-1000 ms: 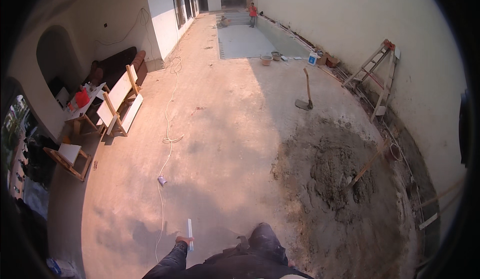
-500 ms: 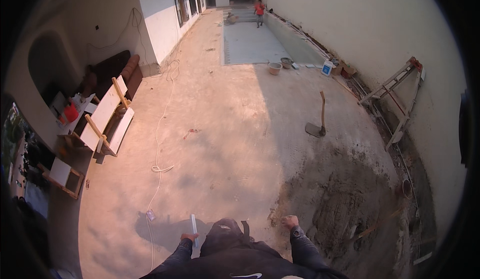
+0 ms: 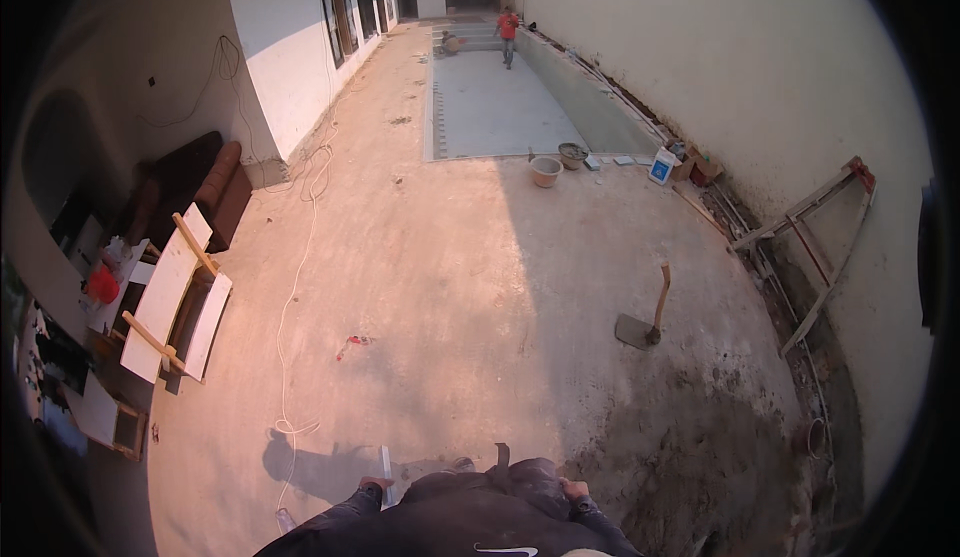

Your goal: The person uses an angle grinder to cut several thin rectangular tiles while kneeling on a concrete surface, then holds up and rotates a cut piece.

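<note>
My left hand (image 3: 376, 484) is closed around a pale straight strip (image 3: 386, 465), which sticks up beside my left leg. The strip is narrow and light-coloured; its exact kind cannot be made out, and its lower end is hidden by my hand and clothes. Close to my right thigh, my right hand (image 3: 574, 490) is curled in a loose fist, with nothing seen in it. A hoe (image 3: 640, 331) with a wooden handle stands on the ground ahead to the right, apart from both hands.
Wet dark mortar (image 3: 690, 457) spreads on the right. A pale cable (image 3: 288, 337) runs along the left ground. Ahead lie a tiled pool (image 3: 490, 107), buckets (image 3: 546, 171) and a white container (image 3: 661, 166). A person in red (image 3: 508, 37) stands there. A wooden trestle (image 3: 805, 242) leans right; benches (image 3: 175, 307) stand left.
The hoe, buckets and pool appear nearer as I move forward. Both hands have dropped lower in view, and my right hand is closer to my thigh. The strip stays in my left hand.
</note>
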Tool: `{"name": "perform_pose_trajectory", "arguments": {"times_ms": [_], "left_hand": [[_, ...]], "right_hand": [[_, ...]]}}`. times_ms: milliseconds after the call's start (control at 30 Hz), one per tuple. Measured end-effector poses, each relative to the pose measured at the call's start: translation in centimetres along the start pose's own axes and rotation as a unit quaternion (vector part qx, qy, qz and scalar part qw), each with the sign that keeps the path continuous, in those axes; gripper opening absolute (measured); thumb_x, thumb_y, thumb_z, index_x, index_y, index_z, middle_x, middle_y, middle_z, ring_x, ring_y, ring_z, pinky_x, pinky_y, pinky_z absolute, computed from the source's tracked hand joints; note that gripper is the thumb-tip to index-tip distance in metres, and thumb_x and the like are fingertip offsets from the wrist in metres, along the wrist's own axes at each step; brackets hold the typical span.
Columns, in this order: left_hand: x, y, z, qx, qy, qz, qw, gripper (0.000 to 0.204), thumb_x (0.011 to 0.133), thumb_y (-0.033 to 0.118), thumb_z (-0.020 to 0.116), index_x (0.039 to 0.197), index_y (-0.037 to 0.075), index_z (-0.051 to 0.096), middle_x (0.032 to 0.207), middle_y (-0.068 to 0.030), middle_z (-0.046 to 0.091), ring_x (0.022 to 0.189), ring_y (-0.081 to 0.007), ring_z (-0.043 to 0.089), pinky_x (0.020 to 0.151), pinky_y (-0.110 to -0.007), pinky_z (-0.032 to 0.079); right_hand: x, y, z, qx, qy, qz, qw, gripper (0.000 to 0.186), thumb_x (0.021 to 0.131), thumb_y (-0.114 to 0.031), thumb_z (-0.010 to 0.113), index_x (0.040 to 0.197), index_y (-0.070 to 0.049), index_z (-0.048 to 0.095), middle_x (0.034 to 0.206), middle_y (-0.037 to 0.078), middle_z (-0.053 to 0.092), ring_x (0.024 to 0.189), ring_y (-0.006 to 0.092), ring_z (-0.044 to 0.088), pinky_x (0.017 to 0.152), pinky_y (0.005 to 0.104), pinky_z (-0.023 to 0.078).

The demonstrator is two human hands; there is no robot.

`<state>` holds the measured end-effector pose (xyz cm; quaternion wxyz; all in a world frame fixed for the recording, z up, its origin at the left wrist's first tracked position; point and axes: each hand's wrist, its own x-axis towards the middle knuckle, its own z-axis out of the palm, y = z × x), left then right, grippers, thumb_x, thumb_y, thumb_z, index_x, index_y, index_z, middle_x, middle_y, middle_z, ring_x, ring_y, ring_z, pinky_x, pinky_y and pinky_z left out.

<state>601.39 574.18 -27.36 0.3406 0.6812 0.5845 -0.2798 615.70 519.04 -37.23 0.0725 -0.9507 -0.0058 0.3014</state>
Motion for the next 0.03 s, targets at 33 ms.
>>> {"name": "perform_pose_trajectory", "arguments": {"times_ms": [33], "left_hand": [[1.22, 3.85, -3.12, 0.018, 0.031, 0.045, 0.998, 0.076, 0.06, 0.05, 0.089, 0.108, -0.004, 0.069, 0.111, -0.0217, 0.07, 0.104, -0.0301, 0.069, 0.089, -0.039, 0.054]], "right_hand": [[2.66, -2.49, 0.34, 0.008, -0.015, -0.016, 1.0, 0.035, 0.087, -0.033, 0.059, 0.12, -0.027, 0.067, 0.097, 0.01, 0.072, 0.086, 0.0287, 0.07, 0.074, 0.0388, 0.055]]}}
